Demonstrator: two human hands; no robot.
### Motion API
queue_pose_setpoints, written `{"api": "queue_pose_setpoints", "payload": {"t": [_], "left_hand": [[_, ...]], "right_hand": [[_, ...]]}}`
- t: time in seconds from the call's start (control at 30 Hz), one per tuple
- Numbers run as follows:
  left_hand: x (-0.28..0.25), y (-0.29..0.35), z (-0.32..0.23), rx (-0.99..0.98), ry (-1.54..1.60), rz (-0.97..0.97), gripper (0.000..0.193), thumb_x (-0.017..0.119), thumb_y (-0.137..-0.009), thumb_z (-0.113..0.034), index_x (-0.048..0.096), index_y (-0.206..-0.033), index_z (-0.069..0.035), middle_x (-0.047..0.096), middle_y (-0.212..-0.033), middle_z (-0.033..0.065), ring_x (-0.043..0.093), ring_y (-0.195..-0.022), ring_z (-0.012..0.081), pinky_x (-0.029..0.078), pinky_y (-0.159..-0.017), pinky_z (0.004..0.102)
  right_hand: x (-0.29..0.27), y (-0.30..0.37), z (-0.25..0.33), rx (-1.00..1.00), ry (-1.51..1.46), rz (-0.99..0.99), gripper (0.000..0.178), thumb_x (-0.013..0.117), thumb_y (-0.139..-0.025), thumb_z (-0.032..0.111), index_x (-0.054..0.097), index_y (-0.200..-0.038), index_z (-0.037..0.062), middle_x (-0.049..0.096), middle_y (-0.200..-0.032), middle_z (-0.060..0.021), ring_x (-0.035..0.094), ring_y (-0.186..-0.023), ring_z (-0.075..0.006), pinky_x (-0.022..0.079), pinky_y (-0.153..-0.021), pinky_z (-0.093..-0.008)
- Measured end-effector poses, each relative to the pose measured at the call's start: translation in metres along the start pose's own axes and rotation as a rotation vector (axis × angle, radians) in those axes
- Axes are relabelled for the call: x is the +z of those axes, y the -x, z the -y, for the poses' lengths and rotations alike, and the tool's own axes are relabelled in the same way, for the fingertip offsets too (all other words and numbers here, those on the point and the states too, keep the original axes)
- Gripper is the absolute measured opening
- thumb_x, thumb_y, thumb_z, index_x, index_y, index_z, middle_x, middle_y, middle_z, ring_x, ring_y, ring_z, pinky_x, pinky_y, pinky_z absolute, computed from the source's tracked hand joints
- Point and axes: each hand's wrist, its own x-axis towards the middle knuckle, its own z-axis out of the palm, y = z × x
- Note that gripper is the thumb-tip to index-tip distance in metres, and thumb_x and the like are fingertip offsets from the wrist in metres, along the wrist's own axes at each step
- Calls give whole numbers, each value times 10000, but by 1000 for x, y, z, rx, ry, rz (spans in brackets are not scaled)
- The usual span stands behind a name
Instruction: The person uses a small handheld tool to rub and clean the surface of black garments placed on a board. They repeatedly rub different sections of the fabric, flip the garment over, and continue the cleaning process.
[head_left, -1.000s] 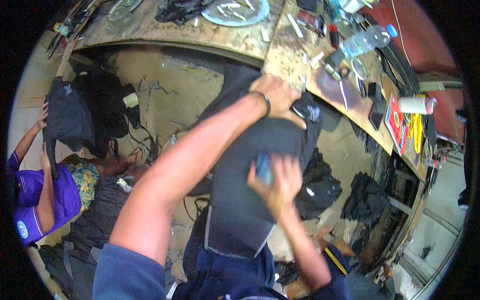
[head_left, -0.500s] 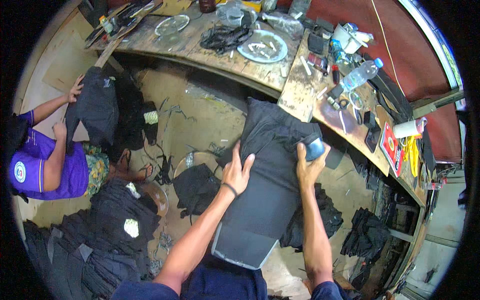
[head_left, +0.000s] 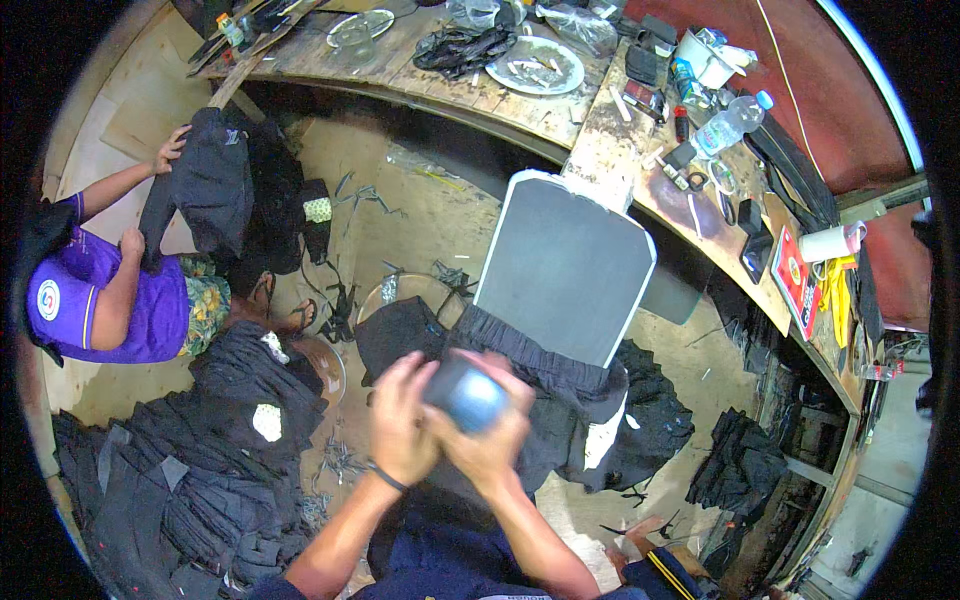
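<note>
A dark rounded object (head_left: 468,398) with a shiny blue face is between my hands, blurred; its kind is unclear. My right hand (head_left: 490,445) is closed around it. Against its left side lies my left hand (head_left: 403,425), its fingers bent and smeared by motion, so its grip is unclear. Just beyond them, a black garment (head_left: 520,350) with a gathered elastic waistband lies across the near end of a grey flat board (head_left: 575,255) with white edges. The board's far part is bare, and a white patch (head_left: 605,440) shows at the garment's right.
At left, a person in a purple shirt (head_left: 125,305) handles a black garment (head_left: 208,185) on a narrow board. Black garments (head_left: 150,480) are heaped below. The wooden bench (head_left: 430,85) holds a plate (head_left: 535,66), a plastic bottle (head_left: 735,125) and a white cup (head_left: 833,242).
The garment has come off the board's far part and is bunched toward me. Both hands have drawn back and come together, the right one bringing the dark rounded object along.
</note>
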Motion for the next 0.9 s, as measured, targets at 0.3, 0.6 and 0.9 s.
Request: {"api": "queue_pose_setpoints", "payload": {"t": [0.3,0.6,0.9], "left_hand": [[69,-259,-117,-268,62,128,1629,760,-671,-937,-136,-1747,-106,73,-1804,310,191,-1645,510,212,-1262,758],[102,-374,-140,342,-177,39,1340,710,-654,-967,467,-1621,-72,301,-1735,237,228,-1631,400,13,-1267,794],[111,-423,-152,410,-188,213,919,692,-733,-939,848,-890,-47,800,-835,192,803,-799,350,631,-763,460]], "right_hand": [[-96,-189,-90,-30,351,-332,811,933,-892,358,500,-1458,-31,593,-1407,-269,591,-1295,-408,463,-1144,-471],[-120,-160,-24,-196,890,149,791,928,-755,331,639,-1434,45,627,-1072,-182,617,-991,-358,516,-881,-511],[-121,-216,-110,-211,965,130,407,907,-767,304,697,-988,34,636,-869,-136,635,-786,-342,520,-695,-474]]}}
